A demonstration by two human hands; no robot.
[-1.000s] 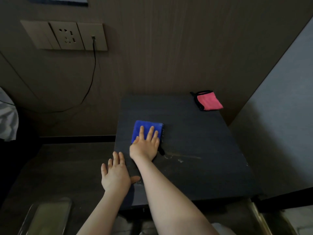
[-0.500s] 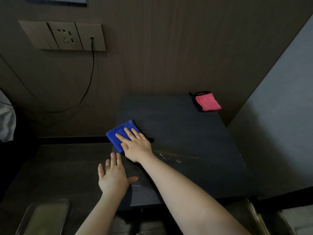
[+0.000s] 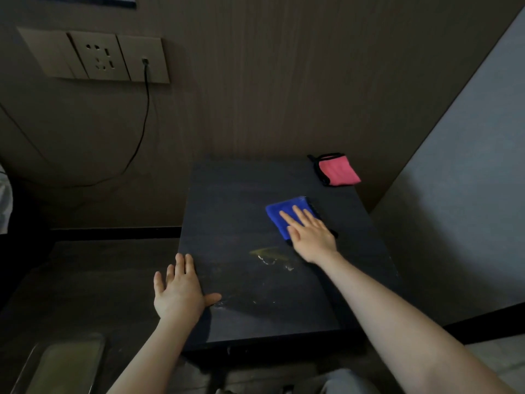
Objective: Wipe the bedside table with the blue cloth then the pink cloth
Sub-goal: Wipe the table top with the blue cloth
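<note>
The dark bedside table (image 3: 244,194) fills the middle of the view. My right hand (image 3: 309,237) lies flat, fingers spread, pressing the folded blue cloth (image 3: 284,210) onto the table's right-middle part. The pink cloth (image 3: 338,170), edged in black, lies at the table's far right corner, apart from my hand. My left hand (image 3: 180,294) rests flat and open on the table's near left edge, holding nothing. A wet smear (image 3: 270,255) shines on the top just in front of my right hand.
A wall socket panel (image 3: 96,56) with a black cable (image 3: 142,137) plugged in hangs at the upper left. A grey wall (image 3: 468,180) stands close to the table's right side. A lower dark surface (image 3: 85,280) lies left of the table, with a shiny flat object (image 3: 65,365) near its front.
My right hand has slid the blue cloth from the table's left edge across to the right-middle. My left hand stays flat on the near left edge.
</note>
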